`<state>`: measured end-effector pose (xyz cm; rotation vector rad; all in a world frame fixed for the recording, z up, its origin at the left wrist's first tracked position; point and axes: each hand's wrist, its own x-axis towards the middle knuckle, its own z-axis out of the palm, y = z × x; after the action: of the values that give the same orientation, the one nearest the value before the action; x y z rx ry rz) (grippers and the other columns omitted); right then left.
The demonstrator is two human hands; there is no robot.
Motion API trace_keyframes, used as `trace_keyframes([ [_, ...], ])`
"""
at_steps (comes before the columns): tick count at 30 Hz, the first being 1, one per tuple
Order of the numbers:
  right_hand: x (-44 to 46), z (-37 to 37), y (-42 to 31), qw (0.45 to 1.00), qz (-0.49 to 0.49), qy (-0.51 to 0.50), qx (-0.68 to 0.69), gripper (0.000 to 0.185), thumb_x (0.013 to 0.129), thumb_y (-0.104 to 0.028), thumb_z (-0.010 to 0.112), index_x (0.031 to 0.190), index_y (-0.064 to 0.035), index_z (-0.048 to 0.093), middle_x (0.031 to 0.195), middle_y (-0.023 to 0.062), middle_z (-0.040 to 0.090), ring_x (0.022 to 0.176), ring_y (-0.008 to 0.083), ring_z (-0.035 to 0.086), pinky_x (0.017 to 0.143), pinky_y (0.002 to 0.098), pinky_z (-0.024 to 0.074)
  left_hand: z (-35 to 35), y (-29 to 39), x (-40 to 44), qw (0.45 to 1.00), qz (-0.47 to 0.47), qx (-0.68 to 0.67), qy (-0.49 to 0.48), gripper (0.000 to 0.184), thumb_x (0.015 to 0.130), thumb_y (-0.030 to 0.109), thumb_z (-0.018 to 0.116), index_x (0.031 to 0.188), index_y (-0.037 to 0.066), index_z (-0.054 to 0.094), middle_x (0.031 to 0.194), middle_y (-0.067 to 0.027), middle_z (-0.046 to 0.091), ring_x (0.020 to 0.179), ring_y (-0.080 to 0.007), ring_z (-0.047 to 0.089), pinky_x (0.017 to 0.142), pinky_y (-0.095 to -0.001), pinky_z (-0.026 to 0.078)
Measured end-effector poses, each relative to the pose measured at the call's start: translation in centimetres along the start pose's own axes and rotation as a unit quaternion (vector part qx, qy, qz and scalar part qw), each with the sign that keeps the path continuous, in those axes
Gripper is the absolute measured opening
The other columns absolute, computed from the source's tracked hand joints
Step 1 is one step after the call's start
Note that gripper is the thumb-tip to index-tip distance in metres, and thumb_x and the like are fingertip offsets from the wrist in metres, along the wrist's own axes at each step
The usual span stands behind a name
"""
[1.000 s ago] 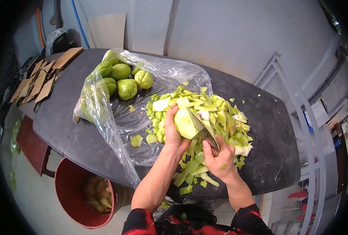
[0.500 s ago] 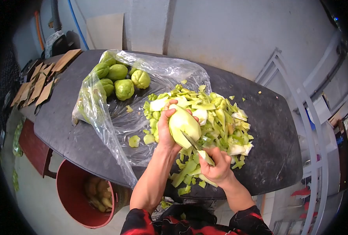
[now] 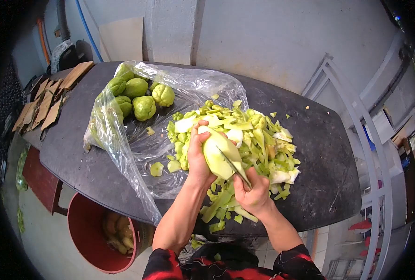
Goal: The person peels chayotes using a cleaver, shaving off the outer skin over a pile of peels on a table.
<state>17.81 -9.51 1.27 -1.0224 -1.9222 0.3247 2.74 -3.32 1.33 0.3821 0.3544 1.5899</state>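
Note:
My left hand (image 3: 199, 156) is wrapped round a peeled, pale green chayote (image 3: 217, 151) above the table. In my right hand (image 3: 253, 189) is a knife (image 3: 235, 169), its blade lying against the chayote's lower right side. Beneath and behind both hands spreads a heap of green peelings (image 3: 263, 140). Several unpeeled chayotes (image 3: 144, 108) rest in an open clear plastic bag (image 3: 123, 154) to the left of the heap. Two small cut pieces lie on the plastic near my left hand.
Below the dark table (image 3: 72, 140) at the left stands a red bin (image 3: 88, 238) with pale peeled pieces in it. Cardboard strips (image 3: 53, 102) lie at the far left beside a red stool (image 3: 39, 175). A grey metal frame (image 3: 357, 107) stands at the right.
My right hand has moved the knife off the chayote's right side and back onto it. The chayote has turned in my left hand, and the view has shifted slightly.

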Motion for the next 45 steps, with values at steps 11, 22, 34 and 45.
trace_keyframes([
  [11,1.5,-2.1,0.7,0.991,0.07,-0.017,0.117,0.011,0.089,-0.007,0.066,0.085,0.0022,0.06,0.056,-0.001,0.055,0.046,0.0081,0.052,0.041,0.0286,0.0368,-1.4,0.3,0.9,0.996,0.02,0.087,-0.024,0.031,0.086,0.024,0.063,0.111,0.007,0.056,0.095,-0.011,0.067,0.086,-0.0217,0.067,0.079,-0.0367,0.056],
  [22,2.2,-3.7,1.2,0.907,0.17,-0.055,0.38,0.046,0.074,0.002,0.081,0.114,0.0052,0.058,0.086,0.0089,0.068,0.055,0.0086,0.057,0.045,0.0221,0.0442,-1.1,2.6,0.0,0.948,-0.057,0.244,-0.196,0.065,0.06,0.004,0.09,0.119,-0.007,0.066,0.103,-0.0111,0.072,0.091,-0.0139,0.068,0.087,-0.0285,0.055],
  [34,2.1,-3.0,1.7,0.925,0.171,-0.016,0.339,0.045,0.072,0.008,0.081,0.112,0.004,0.061,0.089,0.0086,0.07,0.055,0.0073,0.058,0.044,0.0214,0.0426,-0.3,-0.5,-0.5,0.982,-0.031,0.115,-0.148,0.063,0.058,-0.002,0.089,0.116,-0.009,0.066,0.103,-0.0154,0.072,0.092,-0.0178,0.069,0.086,-0.0319,0.057],
  [45,2.4,-4.0,2.7,0.968,0.05,-0.077,0.235,0.044,0.075,0.0,0.084,0.112,0.0037,0.06,0.086,0.0069,0.069,0.056,0.0077,0.058,0.045,0.0237,0.0459,-0.2,0.6,-0.7,0.963,-0.034,0.219,-0.151,0.059,0.062,0.0,0.089,0.115,-0.01,0.066,0.105,-0.0156,0.071,0.091,-0.0182,0.069,0.085,-0.032,0.057],
])
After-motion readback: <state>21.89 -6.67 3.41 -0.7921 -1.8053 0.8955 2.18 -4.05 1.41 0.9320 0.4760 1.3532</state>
